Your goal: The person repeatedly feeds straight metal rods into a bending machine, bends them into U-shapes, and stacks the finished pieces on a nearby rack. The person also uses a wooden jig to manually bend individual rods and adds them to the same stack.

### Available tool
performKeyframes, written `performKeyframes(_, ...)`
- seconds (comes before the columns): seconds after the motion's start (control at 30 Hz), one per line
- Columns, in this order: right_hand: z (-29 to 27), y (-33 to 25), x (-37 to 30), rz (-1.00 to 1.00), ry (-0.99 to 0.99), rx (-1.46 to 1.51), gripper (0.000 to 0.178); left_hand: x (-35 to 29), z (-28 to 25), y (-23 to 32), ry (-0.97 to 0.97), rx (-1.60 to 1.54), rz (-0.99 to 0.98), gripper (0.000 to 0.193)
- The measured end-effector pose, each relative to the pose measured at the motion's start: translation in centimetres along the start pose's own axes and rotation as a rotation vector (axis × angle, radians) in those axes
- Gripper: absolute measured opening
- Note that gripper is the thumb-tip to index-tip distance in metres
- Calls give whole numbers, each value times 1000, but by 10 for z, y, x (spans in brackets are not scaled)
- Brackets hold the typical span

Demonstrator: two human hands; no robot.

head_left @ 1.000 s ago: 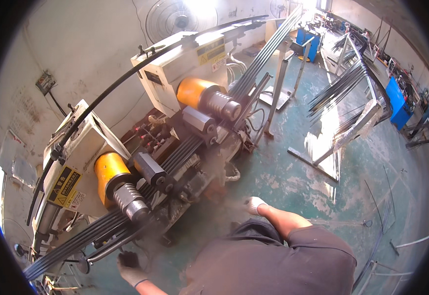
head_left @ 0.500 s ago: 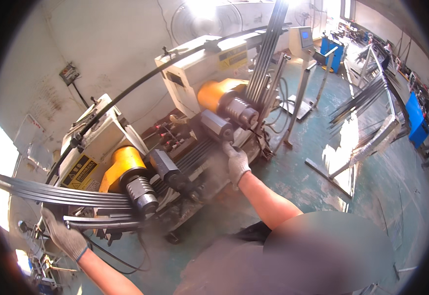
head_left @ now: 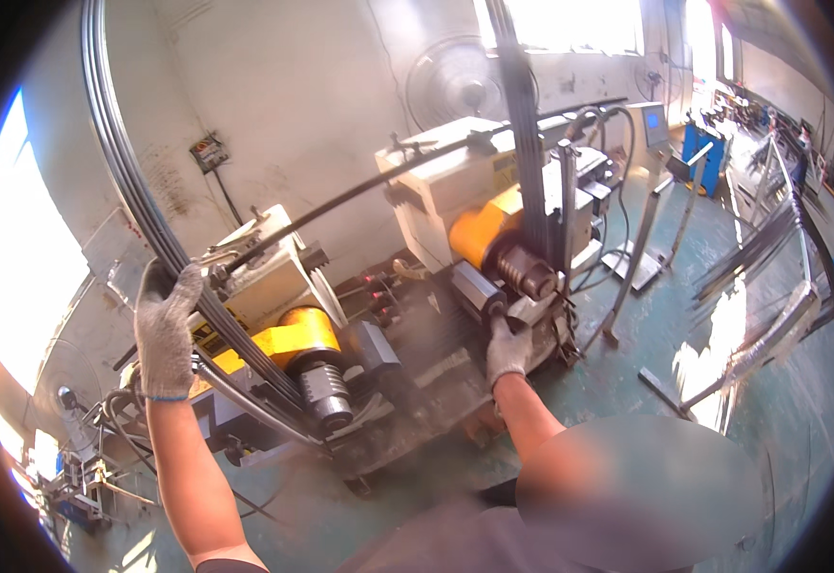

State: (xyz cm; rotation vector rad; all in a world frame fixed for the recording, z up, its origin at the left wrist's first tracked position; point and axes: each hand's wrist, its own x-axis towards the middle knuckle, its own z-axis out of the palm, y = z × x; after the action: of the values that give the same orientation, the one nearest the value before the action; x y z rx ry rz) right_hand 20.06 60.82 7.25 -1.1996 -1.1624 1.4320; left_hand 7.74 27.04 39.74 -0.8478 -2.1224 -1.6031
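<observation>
Gripping bent rod bundle (head_left: 140, 205), left hand (head_left: 166, 334), right hand (head_left: 506, 348)

The long rod bundle (head_left: 140, 201) runs off the top edge; a blurred patch (head_left: 641, 492) hides the lower right.

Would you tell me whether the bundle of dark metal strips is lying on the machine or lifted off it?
Lifted: the left hand grips the bundle of dark strips, which arcs high overhead.

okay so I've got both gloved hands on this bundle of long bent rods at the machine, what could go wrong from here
The left hand grips the bundle of rods right beside the yellow roller head, so fingers could get pinched. The right hand sits under the second roller: same hazard. The long bundle arcs overhead and might swing or slip from one grip.
</observation>
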Motion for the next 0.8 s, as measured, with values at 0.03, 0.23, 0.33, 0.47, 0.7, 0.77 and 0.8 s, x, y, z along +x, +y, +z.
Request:
performKeyframes(0.03,3,8,7,-37,37,113,50,4,-1,5,-10,-28,9,29)
performKeyframes(0.23,4,43,79,140,-181,565,32,9,14,8,9,-178,-21,18)
performKeyframes(0.33,-7,40,94,94,-268,478,37,3,15,7,7,-109,58,18)
performKeyframes(0.47,-4,35,90,35,-340,535,36,6,13,-4,27,41,80,14)
performKeyframes(0.7,-4,8,88,184,-491,489,17,8,9,-3,58,241,10,18)
performKeyframes(0.77,-4,3,90,238,-483,504,17,11,7,-12,56,219,23,18)
performKeyframes(0.8,3,11,99,252,-462,507,17,10,6,-10,59,231,11,18)
